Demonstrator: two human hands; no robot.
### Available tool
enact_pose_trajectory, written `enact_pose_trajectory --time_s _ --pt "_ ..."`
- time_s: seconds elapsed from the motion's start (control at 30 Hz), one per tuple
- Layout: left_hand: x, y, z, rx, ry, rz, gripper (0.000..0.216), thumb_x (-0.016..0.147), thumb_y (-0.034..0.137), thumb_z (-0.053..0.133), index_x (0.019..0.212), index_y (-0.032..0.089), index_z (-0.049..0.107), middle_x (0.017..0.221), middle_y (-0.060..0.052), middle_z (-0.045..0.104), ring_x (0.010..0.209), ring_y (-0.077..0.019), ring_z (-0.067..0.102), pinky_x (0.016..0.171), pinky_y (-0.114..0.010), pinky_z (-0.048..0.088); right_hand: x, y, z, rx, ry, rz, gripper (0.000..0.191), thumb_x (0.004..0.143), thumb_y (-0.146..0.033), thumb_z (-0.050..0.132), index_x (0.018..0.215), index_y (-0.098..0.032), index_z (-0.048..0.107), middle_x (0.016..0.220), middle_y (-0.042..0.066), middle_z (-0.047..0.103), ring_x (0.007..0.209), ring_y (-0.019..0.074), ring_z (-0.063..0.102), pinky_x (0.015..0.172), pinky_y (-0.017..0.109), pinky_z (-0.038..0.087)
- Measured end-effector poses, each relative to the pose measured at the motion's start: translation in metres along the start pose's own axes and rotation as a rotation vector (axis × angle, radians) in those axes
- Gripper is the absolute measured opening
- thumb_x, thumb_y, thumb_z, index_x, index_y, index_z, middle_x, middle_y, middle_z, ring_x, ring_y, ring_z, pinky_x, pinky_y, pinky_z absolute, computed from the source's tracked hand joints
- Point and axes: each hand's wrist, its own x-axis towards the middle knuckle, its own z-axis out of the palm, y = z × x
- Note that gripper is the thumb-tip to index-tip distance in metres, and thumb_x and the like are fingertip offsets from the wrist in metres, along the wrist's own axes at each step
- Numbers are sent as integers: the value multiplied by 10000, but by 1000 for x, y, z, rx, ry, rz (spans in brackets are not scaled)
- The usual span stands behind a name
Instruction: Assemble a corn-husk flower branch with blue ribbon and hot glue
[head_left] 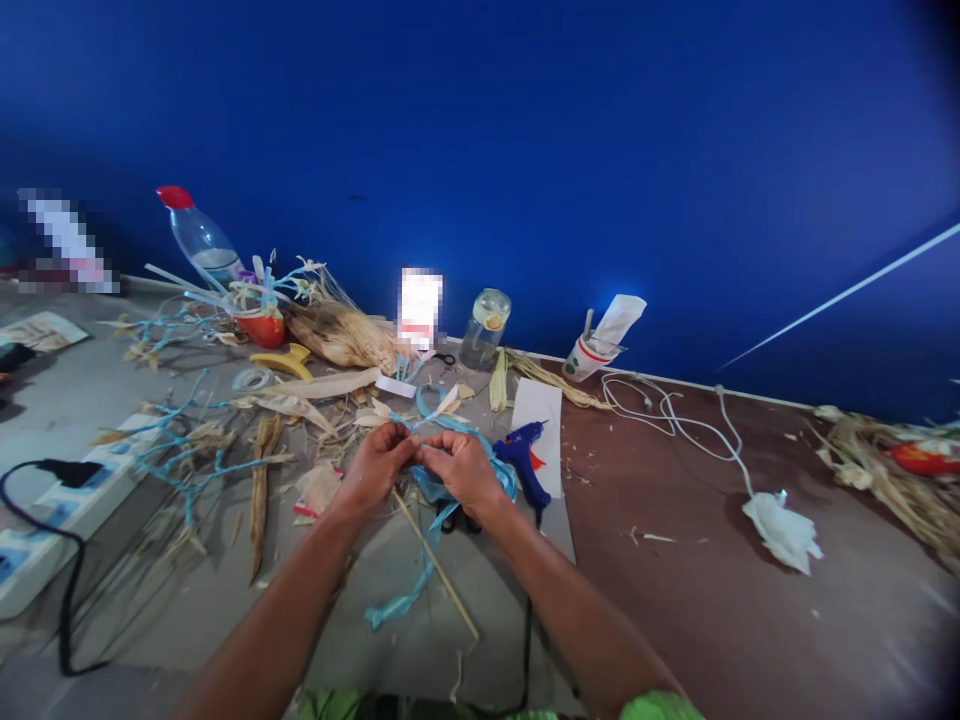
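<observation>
My left hand (380,464) and my right hand (466,466) meet over the middle of the table, thumbs and fingertips pinched together. What lies between the fingertips is too small to make out. From under my left hand a thin wooden stick (439,567) slants down toward me; I cannot tell whether the hand grips it. Light blue plastic ribbon (504,474) loops below and beside my right hand, with a loose end (391,611) nearer me. Right of that hand, a blue glue gun (524,460) rests partly on a white sheet (549,425). Dark scissor-like handles (459,521) show partly beneath my hands.
Blue-wrapped branches with husk flowers (193,480) spread at left, near a white power strip (97,510). Dried corn husks (341,335), a red pot (262,328), a bottle (201,240), a glass jar (484,330) and a paper cup (590,355) stand toward the blue wall. A white cable (701,447) lies right.
</observation>
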Motion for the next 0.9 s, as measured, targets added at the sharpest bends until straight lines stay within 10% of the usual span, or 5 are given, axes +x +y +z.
enact_pose_trajectory --time_s 0.43,0.9 --pt "0 -6 -1 -265 -150 -289 300 521 281 801 572 100 568 522 3 560 483 -84 517 468 -191 413 -7 -10 2 -568 82 -128 145 679 -229 535 696 -199 676 617 -3 644 593 141 543 583 237 399" --pt "-2 -6 -7 -432 -215 -295 203 579 141 763 698 141 599 661 8 596 606 -87 576 621 -201 492 -10 -20 -8 -471 31 -191 166 670 -214 502 716 -176 657 613 -20 580 570 114 479 566 216 385"
